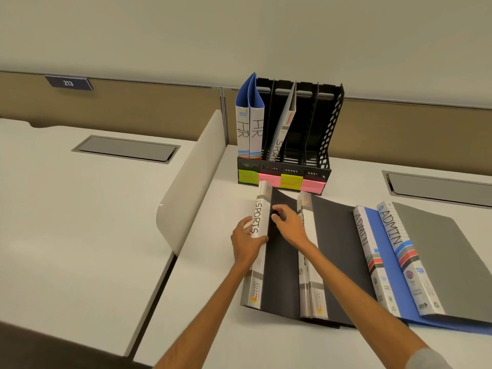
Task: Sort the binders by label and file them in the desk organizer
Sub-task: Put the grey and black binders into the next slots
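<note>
The SPORTS binder (262,227) sits on the white desk (213,302) at 6 o'clock from the desk organizer (328,123), its far end just short of the organizer's front lip. Its spine faces up: white, with SPORTS hand-lettered in black, a grey band and an orange-red logo toward the near end. A matte black cover slopes away from the spine toward 3 o'clock.

The left hand (246,243) grips the spine from the 9 o'clock side, thumb laid across its face just below the lettering and fingers curled round the far edge. The right hand (288,225) lies on the black cover just beside the spine with bent fingers and tips pressed down. Whether it pinches anything I cannot tell. The two hands are close but apart.

At 3 o'clock lies another black-covered binder (338,249), its label hidden by the right wrist. Beyond it are two ADMIN binders, one blue (364,246) and one grey (394,235), all overlapping like shingles.

The organizer is black and perforated, with green and pink sticky notes (290,183) along its front. Two blue HR binders (249,129) stand in its slot at the 9 o'clock end, and a second SPORTS-labelled binder (282,129) leans in the next slot, tipped toward 1 o'clock
</note>
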`<move>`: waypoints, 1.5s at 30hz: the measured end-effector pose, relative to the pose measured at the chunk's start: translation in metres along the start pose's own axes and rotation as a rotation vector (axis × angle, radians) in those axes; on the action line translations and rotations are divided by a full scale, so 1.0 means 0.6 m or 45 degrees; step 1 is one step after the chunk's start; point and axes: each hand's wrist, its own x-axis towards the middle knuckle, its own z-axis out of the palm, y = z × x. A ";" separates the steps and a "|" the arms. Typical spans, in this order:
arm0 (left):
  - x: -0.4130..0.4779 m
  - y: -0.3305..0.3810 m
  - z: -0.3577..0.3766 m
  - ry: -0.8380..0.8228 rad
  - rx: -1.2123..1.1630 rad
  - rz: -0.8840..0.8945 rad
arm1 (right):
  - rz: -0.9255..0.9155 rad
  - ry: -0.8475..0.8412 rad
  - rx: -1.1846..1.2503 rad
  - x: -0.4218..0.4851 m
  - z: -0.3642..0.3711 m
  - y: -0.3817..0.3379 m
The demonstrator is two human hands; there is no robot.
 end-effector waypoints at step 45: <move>0.179 0.409 0.042 -0.028 -0.515 1.092 | -0.967 0.920 0.343 0.189 -0.303 -0.531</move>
